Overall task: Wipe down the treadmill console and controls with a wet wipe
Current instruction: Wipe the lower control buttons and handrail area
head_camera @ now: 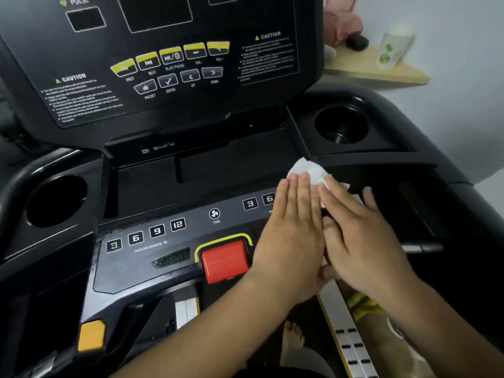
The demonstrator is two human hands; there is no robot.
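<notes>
Nearest cam: both forearms come in from the bottom edge, L from lower left, R from lower right. L hand (pixel 289 236) is flat, palm down, fingers straight and together, gripping nothing; fingertips press on the near edge of the wet wipe (pixel 306 167). R hand (pixel 365 241) same deal: flat, fingers straight, angled up-left, tips on the wipe, its side touching the L hand. No pinch or curl seen on either. Wipe = small white crumpled sheet, mostly sticking out past the fingertips, at the R end of the treadmill console (pixel 122 276), on the ridge btw the centre tray (pixel 218 170) and the R cup holder (pixel 341 124) section, just beyond the key strip. Rest, big to small: upper display panel (pixel 169 105), black, tilted back, w/ PULSE window, 2 CAUTION text blocks, a row of yellow media keys (pixel 170 57) (PREV/NEXT/PLAY-PAUSE/VOL) and grey PRESET/ENTER/UP/DOWN under them. L cup holder (pixel 54 200) at far left, round. Wooden shelf (pixel 381 73) on the wall top right, white cup w/ green print (pixel 392 47) on it, pink item beside it too blurred to ID. Red stop button (pixel 225 260) in a yellow surround, mid lower strip, just L of the L wrist. Incline keys (pixel 146 234) 3/6/9/12 up-left of it, FAN key (pixel 214 213) mid strip, speed keys (pixel 250 203) 3 and 6 visible, the rest hidden under the L hand. Orange tab (pixel 91 335) lower left. Bare foot (pixel 291 339) below, btw the forearms.
</notes>
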